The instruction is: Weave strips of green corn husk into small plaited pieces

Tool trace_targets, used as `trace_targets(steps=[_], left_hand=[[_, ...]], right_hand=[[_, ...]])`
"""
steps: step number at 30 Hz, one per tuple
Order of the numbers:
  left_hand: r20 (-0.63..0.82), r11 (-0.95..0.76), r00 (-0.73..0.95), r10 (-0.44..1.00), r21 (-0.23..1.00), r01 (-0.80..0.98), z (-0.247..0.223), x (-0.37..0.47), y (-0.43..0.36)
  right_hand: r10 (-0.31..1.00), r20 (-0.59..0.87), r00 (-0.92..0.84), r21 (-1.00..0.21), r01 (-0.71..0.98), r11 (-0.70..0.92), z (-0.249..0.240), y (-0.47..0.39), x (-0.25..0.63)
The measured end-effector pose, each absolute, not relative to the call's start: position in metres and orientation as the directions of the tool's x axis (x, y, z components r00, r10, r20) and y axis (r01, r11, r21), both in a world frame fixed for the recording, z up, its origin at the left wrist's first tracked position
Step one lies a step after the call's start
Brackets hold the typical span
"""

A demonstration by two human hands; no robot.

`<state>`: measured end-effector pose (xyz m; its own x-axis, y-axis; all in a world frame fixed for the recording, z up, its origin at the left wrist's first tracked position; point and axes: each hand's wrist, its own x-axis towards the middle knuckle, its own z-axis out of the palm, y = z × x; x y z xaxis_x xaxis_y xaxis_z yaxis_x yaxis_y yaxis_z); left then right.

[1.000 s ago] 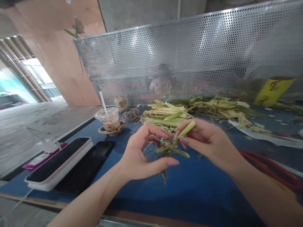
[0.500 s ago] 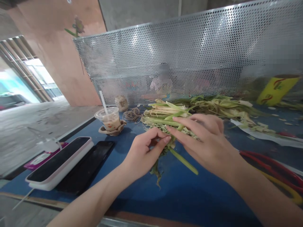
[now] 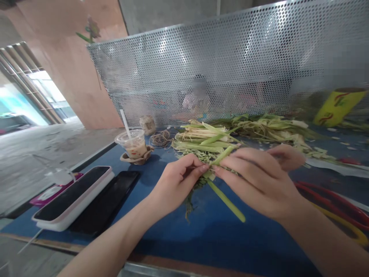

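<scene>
My left hand (image 3: 176, 184) is closed in a pinch on a long green leaf strip (image 3: 227, 202), one end of which slants down to the right over the blue table. My right hand (image 3: 259, 179) pinches the same strip close beside the left fingertips, where it looks folded; another length of it points up and right. Just behind the fingers lies a bundle of pale green stalks and husk-like strips (image 3: 198, 138). Small dried leafy sprigs (image 3: 188, 206) hang out below my left hand. The fingers partly hide the fold.
A plastic cup with a straw (image 3: 134, 144), a coil of twine (image 3: 160, 138), a black phone (image 3: 106, 202) and a white-cased device (image 3: 73, 196) lie left. Loose husks (image 3: 271, 129), red-handled scissors or pliers (image 3: 334, 200) and a yellow container (image 3: 338, 107) are right. A perforated metal screen (image 3: 216, 65) stands behind.
My right hand has moved slightly right and down, its fingers closing from loosely extended to a pinch on the strip. My left hand keeps its hold.
</scene>
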<state>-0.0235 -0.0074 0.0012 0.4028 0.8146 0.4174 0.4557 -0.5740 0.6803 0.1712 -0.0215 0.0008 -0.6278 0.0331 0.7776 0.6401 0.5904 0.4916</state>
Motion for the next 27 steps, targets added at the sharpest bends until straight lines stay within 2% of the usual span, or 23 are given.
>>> trace_targets(steps=[2,4,6,9,13,17,21,27], left_hand=[[0.41,-0.574,0.413,0.813,0.681,0.454,0.001,-0.023,-0.007],[0.407,-0.582,0.432,0.805,0.682,0.443,0.001,-0.023,-0.008],[0.418,-0.592,0.435,0.797,0.68,0.432,0.0,-0.022,-0.008],[0.434,-0.602,0.44,0.786,0.7,0.385,-0.002,-0.022,-0.008],[0.439,-0.595,0.472,0.764,0.763,0.253,-0.004,-0.022,-0.005],[0.427,-0.548,0.449,0.785,0.816,0.183,-0.005,-0.021,-0.001],[0.431,-0.515,0.407,0.806,0.848,0.123,-0.006,-0.019,0.0],[0.444,-0.488,0.388,0.808,0.872,0.018,-0.01,-0.017,0.002]], right_hand=[[-0.007,0.708,-0.706,0.606,0.602,0.52,0.002,-0.024,0.172],[0.021,0.634,-0.773,0.674,0.566,0.475,0.002,-0.025,0.171],[0.09,0.595,-0.799,0.689,0.564,0.454,0.001,-0.025,0.17],[0.174,0.59,-0.789,0.649,0.591,0.48,0.001,-0.022,0.168],[0.205,0.568,-0.797,0.522,0.542,0.659,0.0,-0.018,0.168],[0.279,0.605,-0.746,0.285,0.53,0.799,-0.001,-0.014,0.169],[0.4,0.56,-0.726,0.047,0.509,0.859,0.0,-0.014,0.172],[0.431,0.505,-0.748,-0.005,0.496,0.868,0.004,-0.014,0.176]])
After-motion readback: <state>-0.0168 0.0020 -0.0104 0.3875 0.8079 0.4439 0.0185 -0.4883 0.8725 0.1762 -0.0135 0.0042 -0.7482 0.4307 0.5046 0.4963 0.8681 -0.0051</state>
